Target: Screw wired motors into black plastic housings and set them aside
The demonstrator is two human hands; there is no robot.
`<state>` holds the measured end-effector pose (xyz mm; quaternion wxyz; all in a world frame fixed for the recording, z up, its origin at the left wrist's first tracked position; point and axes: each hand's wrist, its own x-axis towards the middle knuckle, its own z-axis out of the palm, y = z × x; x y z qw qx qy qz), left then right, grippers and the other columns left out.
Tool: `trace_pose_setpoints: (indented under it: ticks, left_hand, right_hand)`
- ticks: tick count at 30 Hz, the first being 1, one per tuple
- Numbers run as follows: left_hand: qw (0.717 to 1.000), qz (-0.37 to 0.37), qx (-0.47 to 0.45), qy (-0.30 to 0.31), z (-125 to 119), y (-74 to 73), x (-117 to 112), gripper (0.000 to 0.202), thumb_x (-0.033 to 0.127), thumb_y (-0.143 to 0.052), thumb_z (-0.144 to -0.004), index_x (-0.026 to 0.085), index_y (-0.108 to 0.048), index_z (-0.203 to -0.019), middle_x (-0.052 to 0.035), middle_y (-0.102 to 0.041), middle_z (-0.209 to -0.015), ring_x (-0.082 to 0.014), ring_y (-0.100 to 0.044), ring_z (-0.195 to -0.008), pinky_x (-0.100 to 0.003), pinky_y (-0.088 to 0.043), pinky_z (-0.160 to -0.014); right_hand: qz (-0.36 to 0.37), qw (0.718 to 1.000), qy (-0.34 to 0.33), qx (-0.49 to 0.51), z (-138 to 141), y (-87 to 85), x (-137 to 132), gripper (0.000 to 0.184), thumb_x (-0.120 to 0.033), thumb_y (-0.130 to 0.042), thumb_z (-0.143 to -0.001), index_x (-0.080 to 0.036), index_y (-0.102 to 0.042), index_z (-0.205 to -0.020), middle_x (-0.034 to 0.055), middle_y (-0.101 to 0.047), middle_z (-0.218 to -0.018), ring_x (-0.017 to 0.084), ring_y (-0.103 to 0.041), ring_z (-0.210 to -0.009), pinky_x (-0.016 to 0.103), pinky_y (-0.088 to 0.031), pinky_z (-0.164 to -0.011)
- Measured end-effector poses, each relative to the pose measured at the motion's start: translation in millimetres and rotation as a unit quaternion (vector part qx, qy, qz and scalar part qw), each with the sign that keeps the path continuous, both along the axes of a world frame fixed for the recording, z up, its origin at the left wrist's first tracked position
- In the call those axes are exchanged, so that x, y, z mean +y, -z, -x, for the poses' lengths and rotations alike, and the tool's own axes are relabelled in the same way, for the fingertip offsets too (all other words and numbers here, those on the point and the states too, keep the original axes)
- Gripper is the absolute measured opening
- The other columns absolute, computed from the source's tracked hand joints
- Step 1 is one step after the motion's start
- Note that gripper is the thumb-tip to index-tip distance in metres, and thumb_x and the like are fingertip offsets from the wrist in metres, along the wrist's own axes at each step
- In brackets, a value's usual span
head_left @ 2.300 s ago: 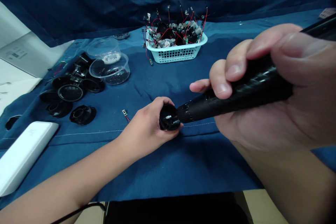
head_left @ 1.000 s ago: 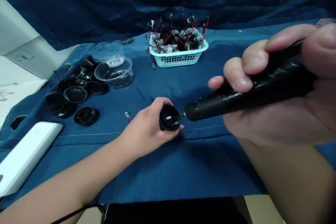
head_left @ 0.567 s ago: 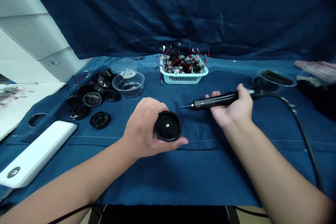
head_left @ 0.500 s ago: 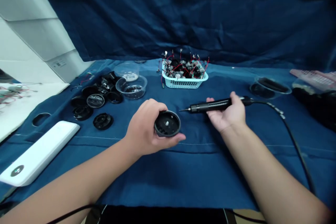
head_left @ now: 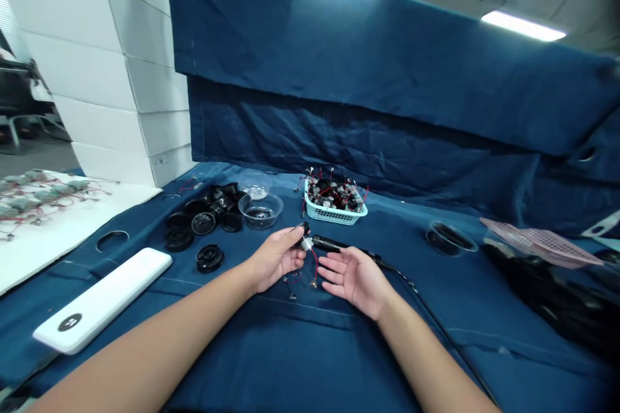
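Between the thumb and fingers of my left hand is a small motor, silvery with a black end and thin dangling wires. One red wire hangs down with a metal tip; darker wires hang beside the fingers. My right hand is just to the right, palm turned up and fingers spread, with nothing on the palm. Behind its upper edge runs a black electric screwdriver, its cable trailing right; whether the hand touches it is unclear.
A light-blue basket of wired motors stands at the back. Clear tubs and black round housings lie left, near a white power bank. At right are a tub of dark parts and a pink basket.
The round black cup is no longer visible in my left hand, which now holds a wired motor. My right hand has opened from around the screwdriver. The view has tilted up.
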<state>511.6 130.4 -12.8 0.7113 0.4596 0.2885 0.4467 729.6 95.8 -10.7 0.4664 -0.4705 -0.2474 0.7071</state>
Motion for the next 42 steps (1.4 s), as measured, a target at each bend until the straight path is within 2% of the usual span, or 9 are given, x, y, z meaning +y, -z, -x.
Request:
trace_pose_setpoints:
  ticks: [5,8,14,19,23,30,34,39,42]
  left_hand:
    - [0.999,-0.004,0.041,0.016,-1.7,8.7,-0.5,0.064,0.046,-0.093,-0.074,0.015,-0.063,-0.121,-0.0028,-0.066,-0.094,-0.0077,-0.060,-0.073,-0.023,-0.054,-0.075]
    - [0.995,-0.025,0.093,0.015,-3.8,14.4,-0.8,0.075,0.050,-0.092,-0.076,0.013,-0.060,-0.132,-0.0034,-0.069,-0.089,-0.0102,-0.060,-0.071,-0.024,-0.050,-0.069]
    - [0.987,-0.072,0.140,0.029,-8.8,17.8,-6.8,0.069,0.077,-0.065,-0.087,0.015,-0.062,-0.116,-0.0027,-0.067,-0.082,-0.0133,-0.060,-0.068,-0.024,-0.044,-0.060]
    - [0.984,-0.103,0.142,0.021,-6.9,8.6,-10.0,0.060,0.073,-0.064,-0.090,0.018,-0.065,-0.111,-0.0019,-0.066,-0.086,-0.0135,-0.059,-0.072,-0.025,-0.045,-0.062]
    - [0.985,-0.114,0.126,0.017,-3.9,3.5,-5.4,0.053,0.066,-0.076,-0.084,0.016,-0.068,-0.102,-0.0024,-0.067,-0.089,-0.0126,-0.057,-0.072,-0.024,-0.043,-0.064]
    - [0.997,-0.013,0.069,-0.032,-2.7,5.6,3.2,0.070,0.082,-0.049,-0.091,0.014,-0.065,-0.100,-0.0049,-0.066,-0.082,-0.0098,-0.049,-0.061,-0.022,-0.035,-0.059]
    - [0.999,0.036,0.033,0.002,-1.8,5.5,3.8,0.076,0.089,-0.039,-0.090,0.016,-0.062,-0.099,0.0004,-0.055,-0.073,-0.0083,-0.041,-0.055,-0.022,-0.032,-0.057]
    - [0.994,0.067,0.041,0.074,-3.1,5.9,0.9,0.075,0.092,-0.032,-0.089,0.020,-0.051,-0.081,0.0044,-0.039,-0.061,-0.0092,-0.033,-0.051,-0.023,-0.028,-0.054]
    - [0.990,0.074,0.053,0.112,-4.8,5.3,-2.6,0.075,0.093,-0.030,-0.089,0.021,-0.051,-0.082,0.0051,-0.035,-0.062,-0.0100,-0.032,-0.051,-0.023,-0.029,-0.054]
  right_hand:
    - [-0.196,0.973,-0.067,-0.098,26.7,8.7,-18.7,0.042,-0.055,-0.078,-0.088,-0.016,-0.069,-0.102,0.0111,-0.076,-0.103,0.019,-0.073,-0.086,0.033,-0.062,-0.080]
    - [-0.249,0.948,-0.079,-0.180,31.5,16.8,-20.4,0.048,-0.058,-0.083,-0.084,-0.019,-0.060,-0.099,0.0052,-0.074,-0.092,0.016,-0.071,-0.074,0.031,-0.061,-0.069]
    - [-0.262,0.930,-0.049,-0.252,31.1,27.9,-14.5,0.049,-0.044,-0.088,-0.079,-0.022,-0.059,-0.111,-0.0026,-0.068,-0.078,0.015,-0.065,-0.062,0.028,-0.055,-0.056]
    - [-0.288,0.918,-0.009,-0.274,27.5,24.2,-13.9,0.040,-0.038,-0.089,-0.078,-0.021,-0.065,-0.106,-0.0017,-0.066,-0.077,0.015,-0.063,-0.066,0.027,-0.052,-0.062]
    - [-0.267,0.933,-0.011,-0.239,23.8,8.7,-19.5,0.041,-0.046,-0.084,-0.083,-0.021,-0.065,-0.109,-0.0004,-0.068,-0.082,0.016,-0.066,-0.065,0.032,-0.058,-0.066]
    - [-0.214,0.974,-0.065,-0.044,14.2,-12.6,-29.2,0.037,-0.039,-0.081,-0.088,-0.022,-0.069,-0.118,-0.0006,-0.068,-0.084,0.012,-0.062,-0.060,0.034,-0.064,-0.062]
    - [-0.221,0.973,-0.071,-0.008,9.4,-13.5,-27.6,0.029,-0.036,-0.080,-0.088,-0.021,-0.072,-0.112,0.0028,-0.074,-0.095,0.013,-0.063,-0.056,0.030,-0.059,-0.050]
    - [-0.228,0.972,-0.057,-0.003,10.8,-17.9,-28.1,0.026,-0.032,-0.080,-0.089,-0.023,-0.072,-0.113,0.0037,-0.076,-0.103,0.012,-0.063,-0.057,0.026,-0.056,-0.049]
    - [-0.240,0.969,-0.044,-0.034,12.7,-19.3,-28.5,0.025,-0.035,-0.080,-0.089,-0.022,-0.073,-0.109,0.0045,-0.075,-0.104,0.011,-0.064,-0.061,0.022,-0.052,-0.049]
